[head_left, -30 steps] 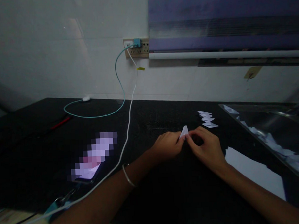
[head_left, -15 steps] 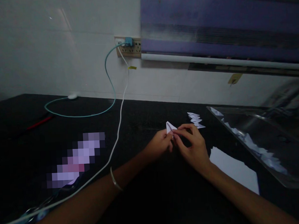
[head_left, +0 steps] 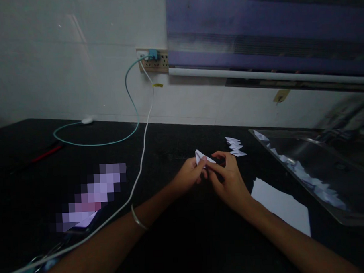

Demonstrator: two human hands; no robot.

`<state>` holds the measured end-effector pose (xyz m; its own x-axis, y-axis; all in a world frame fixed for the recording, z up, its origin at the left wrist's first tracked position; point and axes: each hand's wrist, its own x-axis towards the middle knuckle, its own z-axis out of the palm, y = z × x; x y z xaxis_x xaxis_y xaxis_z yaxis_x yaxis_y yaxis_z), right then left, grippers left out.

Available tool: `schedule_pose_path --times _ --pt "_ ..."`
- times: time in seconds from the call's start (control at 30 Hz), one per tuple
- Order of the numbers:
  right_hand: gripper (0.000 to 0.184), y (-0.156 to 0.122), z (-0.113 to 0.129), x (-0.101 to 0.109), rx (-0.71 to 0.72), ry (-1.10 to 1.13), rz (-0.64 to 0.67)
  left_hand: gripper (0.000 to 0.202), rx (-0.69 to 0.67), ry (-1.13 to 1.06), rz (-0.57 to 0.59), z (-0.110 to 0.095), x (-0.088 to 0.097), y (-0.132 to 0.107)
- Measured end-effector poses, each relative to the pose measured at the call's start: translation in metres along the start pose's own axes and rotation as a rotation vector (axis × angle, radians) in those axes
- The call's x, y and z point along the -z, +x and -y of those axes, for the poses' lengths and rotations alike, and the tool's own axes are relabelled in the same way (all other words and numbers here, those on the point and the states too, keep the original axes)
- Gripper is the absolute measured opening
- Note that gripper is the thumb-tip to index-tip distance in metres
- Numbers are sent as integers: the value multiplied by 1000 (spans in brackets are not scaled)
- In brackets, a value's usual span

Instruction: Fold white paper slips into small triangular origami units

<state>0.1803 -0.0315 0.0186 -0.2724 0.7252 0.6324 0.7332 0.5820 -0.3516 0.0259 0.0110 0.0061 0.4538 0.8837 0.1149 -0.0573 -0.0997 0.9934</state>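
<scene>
A small white piece of folded paper [head_left: 199, 156], pointed at its upper left, is held above the dark counter. My left hand [head_left: 188, 173] pinches it, the thumb lying across its front. From the right, my right hand [head_left: 232, 180] has its thumb and index finger at the paper's lower right edge, and its other fingers are curled. Just beyond that hand lies a short row of folded paper pieces [head_left: 236, 146]. A stack of white paper sheets [head_left: 281, 206] rests beside my right forearm.
More folded paper pieces [head_left: 304, 174] line the near edge of a metal sink [head_left: 339, 222] on the right. A white cable [head_left: 144, 148] runs from the wall socket [head_left: 153, 66] past my left arm. A blurred-out object [head_left: 95, 192] and a red item [head_left: 47, 153] lie left.
The paper has turned slightly in my fingers and shows more of its long lower edge to the right. My left thumb sits further up on it. The whole view has shifted a little.
</scene>
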Motion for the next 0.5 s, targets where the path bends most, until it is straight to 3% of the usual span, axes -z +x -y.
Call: schedule_pose_path --times 0.17,0.33,0.4,0.5 --pt "32 3 0 0 -86 150 -8 43 -14 -52 19 0 2 1" --pt "26 8 -8 0 -413 516 -116 44 24 40 17 -3 4 -2" --pt "26 9 -12 -2 -527 640 -77 46 21 179 -4 -4 5 -4" --pt "31 9 -13 -6 -545 724 81 43 -55 404 -17 -8 5 -8"
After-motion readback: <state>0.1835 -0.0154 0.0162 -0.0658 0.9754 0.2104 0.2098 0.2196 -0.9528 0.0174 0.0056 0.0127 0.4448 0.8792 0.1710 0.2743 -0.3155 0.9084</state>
